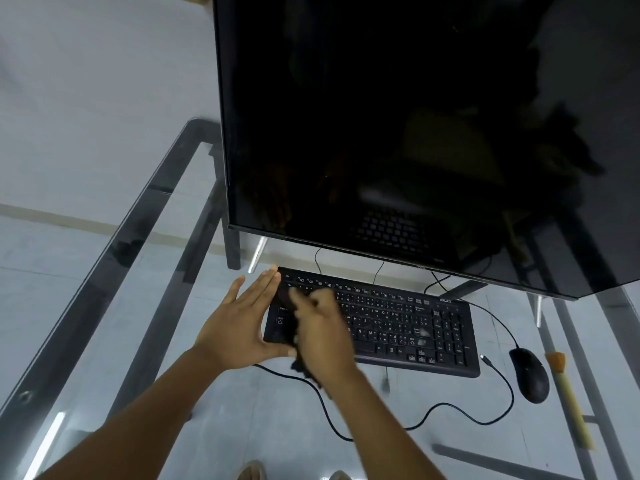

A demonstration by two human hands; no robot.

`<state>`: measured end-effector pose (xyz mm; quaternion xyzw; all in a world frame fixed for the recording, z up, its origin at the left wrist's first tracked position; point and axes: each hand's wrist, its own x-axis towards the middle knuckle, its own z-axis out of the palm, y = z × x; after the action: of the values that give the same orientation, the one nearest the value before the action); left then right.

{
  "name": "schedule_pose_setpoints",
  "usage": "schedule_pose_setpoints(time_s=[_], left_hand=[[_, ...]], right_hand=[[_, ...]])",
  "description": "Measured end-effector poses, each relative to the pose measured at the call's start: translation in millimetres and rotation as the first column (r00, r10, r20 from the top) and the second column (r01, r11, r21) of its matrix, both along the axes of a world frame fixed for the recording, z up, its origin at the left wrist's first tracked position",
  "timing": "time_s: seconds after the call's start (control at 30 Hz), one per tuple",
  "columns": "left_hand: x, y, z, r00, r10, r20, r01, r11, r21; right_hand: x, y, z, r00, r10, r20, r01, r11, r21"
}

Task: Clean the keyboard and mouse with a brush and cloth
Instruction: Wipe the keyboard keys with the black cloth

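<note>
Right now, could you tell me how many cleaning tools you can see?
2: a brush lying on the glass right of the mouse, and a dark cloth in the right hand over the keyboard.

Both bare forearms reach forward from the bottom edge of the view, the left from the lower left corner, the right from lower centre. The left hand (239, 323) is flat, fingers straight and held together pointing away, thumb spread toward the right hand, its inner edge laid against the left end of the keyboard (398, 323). The right hand (320, 329) is motion-blurred, palm down, fingers curled round a dark cloth (304, 367) hanging below the palm.
</note>
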<state>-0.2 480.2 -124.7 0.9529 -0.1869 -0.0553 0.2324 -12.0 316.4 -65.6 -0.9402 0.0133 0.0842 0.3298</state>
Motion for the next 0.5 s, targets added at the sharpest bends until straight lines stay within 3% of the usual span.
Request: schedule_pose_setpoints(time_s=[0.1, 0.17, 0.23, 0.33, 0.4, 0.5], left_hand=[[0.8, -0.1, 2.4, 1.0, 0.01, -0.02, -0.01, 1.0, -0.001], [0.3, 0.7, 2.1, 1.0, 0.015, -0.015, -0.015, 1.0, -0.007], [-0.3, -0.7, 1.3, 1.0, 0.019, -0.011, -0.019, 1.0, -0.004], [-0.9, -2.1, -1.5, 1.0, 0.016, 0.024, -0.015, 1.0, -0.016], [0.5, -1.2, -1.3, 0.999, 0.011, 0.031, -0.01, 1.0, -0.026], [-0.4, -0.7, 1.3, 1.0, 0.025, 0.007, -0.025, 0.999, -0.021]], right_hand=[[23.0, -61.4, -13.5, 0.985, -0.169, 0.02, 0.17, 0.961, -0.219], [32.0, -77.5, -26.0, 0.97, -0.211, 0.124, 0.241, 0.912, -0.333], [27.6, -52.7, -25.6, 0.976, -0.173, 0.133, 0.202, 0.947, -0.25], [10.2, 12.0, -7.7, 0.996, -0.078, -0.032, 0.078, 0.997, -0.01], [6.6, 24.1, -3.5, 0.994, 0.109, 0.032, -0.106, 0.991, -0.077], [18.9, -13.1, -2.0, 0.997, 0.07, 0.045, -0.061, 0.983, -0.172]])
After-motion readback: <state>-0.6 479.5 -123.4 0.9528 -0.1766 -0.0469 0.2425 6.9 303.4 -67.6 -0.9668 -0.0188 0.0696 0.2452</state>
